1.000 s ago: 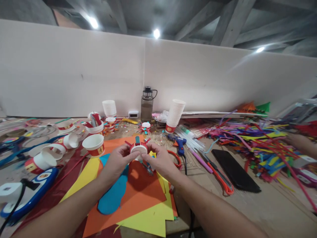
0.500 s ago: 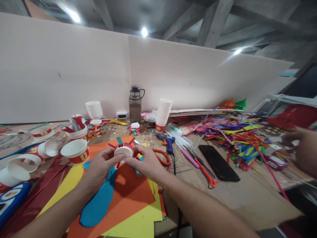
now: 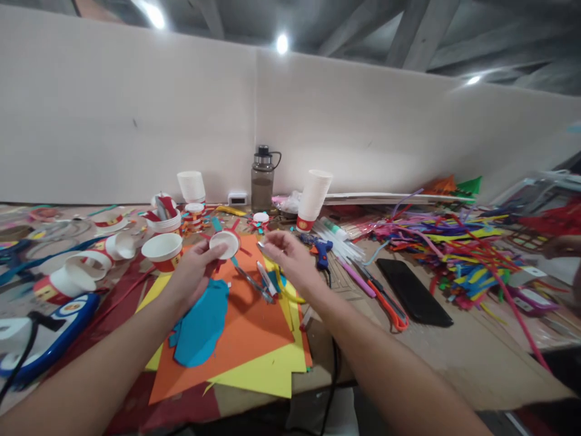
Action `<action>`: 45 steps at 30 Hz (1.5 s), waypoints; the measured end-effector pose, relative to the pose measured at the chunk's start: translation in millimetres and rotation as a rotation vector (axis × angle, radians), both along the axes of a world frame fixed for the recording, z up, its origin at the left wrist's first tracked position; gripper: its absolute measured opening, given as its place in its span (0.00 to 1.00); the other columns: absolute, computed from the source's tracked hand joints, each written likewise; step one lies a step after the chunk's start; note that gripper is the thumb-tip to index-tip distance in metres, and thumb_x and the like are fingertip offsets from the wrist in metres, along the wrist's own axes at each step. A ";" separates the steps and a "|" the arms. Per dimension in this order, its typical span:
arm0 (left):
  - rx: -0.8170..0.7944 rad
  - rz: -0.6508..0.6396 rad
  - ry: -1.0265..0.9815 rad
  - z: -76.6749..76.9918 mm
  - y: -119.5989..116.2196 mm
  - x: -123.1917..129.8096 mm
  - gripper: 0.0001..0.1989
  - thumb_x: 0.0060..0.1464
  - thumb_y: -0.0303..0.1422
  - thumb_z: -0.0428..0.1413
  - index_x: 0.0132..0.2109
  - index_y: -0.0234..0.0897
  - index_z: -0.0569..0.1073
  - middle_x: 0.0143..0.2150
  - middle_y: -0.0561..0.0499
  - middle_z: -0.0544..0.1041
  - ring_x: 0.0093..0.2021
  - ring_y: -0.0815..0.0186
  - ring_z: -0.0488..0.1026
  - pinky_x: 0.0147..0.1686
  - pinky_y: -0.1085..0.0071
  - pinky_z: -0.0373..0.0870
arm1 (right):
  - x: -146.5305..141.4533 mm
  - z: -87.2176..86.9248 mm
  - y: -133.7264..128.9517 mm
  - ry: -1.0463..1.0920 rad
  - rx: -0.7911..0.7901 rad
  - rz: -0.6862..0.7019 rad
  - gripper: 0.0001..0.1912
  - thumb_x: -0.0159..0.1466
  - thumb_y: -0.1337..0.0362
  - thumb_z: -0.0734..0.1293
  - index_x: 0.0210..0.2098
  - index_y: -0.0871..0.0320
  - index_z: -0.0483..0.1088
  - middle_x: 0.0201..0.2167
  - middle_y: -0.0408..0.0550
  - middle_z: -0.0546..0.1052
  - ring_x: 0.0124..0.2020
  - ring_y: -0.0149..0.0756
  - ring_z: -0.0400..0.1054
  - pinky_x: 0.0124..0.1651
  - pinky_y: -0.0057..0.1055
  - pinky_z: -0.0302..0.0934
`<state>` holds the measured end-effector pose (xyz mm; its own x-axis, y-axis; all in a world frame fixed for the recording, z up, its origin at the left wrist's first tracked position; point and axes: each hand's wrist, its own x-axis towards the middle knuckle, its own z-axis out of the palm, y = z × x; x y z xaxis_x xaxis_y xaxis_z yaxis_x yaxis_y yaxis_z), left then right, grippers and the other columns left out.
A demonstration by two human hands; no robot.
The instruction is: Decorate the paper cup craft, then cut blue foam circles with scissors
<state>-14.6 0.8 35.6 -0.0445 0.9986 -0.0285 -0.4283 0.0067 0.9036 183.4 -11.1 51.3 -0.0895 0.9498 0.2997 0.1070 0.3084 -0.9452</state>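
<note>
A small red-and-white cup base [image 3: 224, 244], with red and teal paper strips fanning from its edge, is raised above the tabletop [image 3: 476, 369], its round white face towards the viewer. The left hand [image 3: 198, 267] has a closed grip on it, thumb across the face. The right hand [image 3: 290, 257], apart from it, has bent fingers; a silvery tip shows there, but whether its grip holds a tool I cannot tell. Steadying the piece well probably means light pressure near the rim, thumb clear of the strips, since thin paper could crease. Below lie an orange sheet [image 3: 254, 330] and a blue cut-out [image 3: 200, 333]. To the left, an upright paper cup [image 3: 162, 247] shows a plain white inside; behind it, nested cups [image 3: 166, 226] hold red and grey pieces [image 3: 167, 207]. Farther back, a lidded bottle [image 3: 262, 188] contains liquid, between two cup stacks [image 3: 314, 197].
</note>
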 end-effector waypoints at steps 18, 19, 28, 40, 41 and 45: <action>0.031 0.049 -0.143 9.8 2.1 -4.7 0.16 0.40 0.30 0.67 0.40 0.35 0.77 0.38 0.50 0.78 0.35 0.72 0.72 0.29 0.78 0.68 | 12.4 1.0 6.2 -0.460 0.249 -0.127 0.07 0.62 0.63 0.63 0.37 0.60 0.71 0.34 0.47 0.74 0.34 0.32 0.65 0.39 0.30 0.58; 0.038 0.046 -0.138 10.2 2.0 -4.9 0.16 0.40 0.31 0.67 0.40 0.35 0.77 0.39 0.50 0.78 0.35 0.72 0.72 0.29 0.78 0.68 | 10.5 -0.8 4.7 -0.562 0.286 -0.087 0.06 0.62 0.64 0.64 0.36 0.60 0.71 0.34 0.47 0.74 0.35 0.33 0.65 0.40 0.31 0.57; 0.076 -0.009 -0.090 7.9 1.7 -4.2 0.18 0.39 0.33 0.67 0.41 0.35 0.77 0.39 0.49 0.77 0.33 0.73 0.69 0.28 0.77 0.65 | -10.2 -13.1 -13.4 -1.080 0.247 0.089 0.09 0.63 0.61 0.64 0.39 0.59 0.72 0.38 0.51 0.75 0.41 0.39 0.67 0.43 0.35 0.52; 0.064 -0.037 -0.073 5.1 1.6 -2.3 0.16 0.40 0.31 0.67 0.40 0.34 0.78 0.37 0.50 0.77 0.30 0.75 0.68 0.26 0.79 0.64 | -18.7 -16.2 -18.0 -1.117 0.123 -0.024 0.13 0.59 0.68 0.62 0.43 0.59 0.69 0.39 0.54 0.76 0.38 0.41 0.70 0.38 0.33 0.55; 0.046 -0.049 -0.096 5.1 1.5 -2.4 0.16 0.41 0.31 0.66 0.40 0.34 0.77 0.38 0.50 0.77 0.30 0.75 0.68 0.26 0.79 0.64 | -16.8 -16.2 -17.6 -1.055 0.106 -0.025 0.12 0.59 0.69 0.62 0.42 0.58 0.69 0.37 0.52 0.76 0.36 0.39 0.70 0.36 0.31 0.55; -0.029 -0.067 -0.179 4.1 2.7 -2.9 0.15 0.41 0.30 0.67 0.40 0.33 0.77 0.35 0.50 0.77 0.29 0.74 0.69 0.26 0.77 0.66 | -10.7 -17.1 -16.1 -0.945 0.066 -0.032 0.11 0.59 0.68 0.62 0.42 0.56 0.68 0.31 0.47 0.76 0.30 0.34 0.69 0.30 0.28 0.52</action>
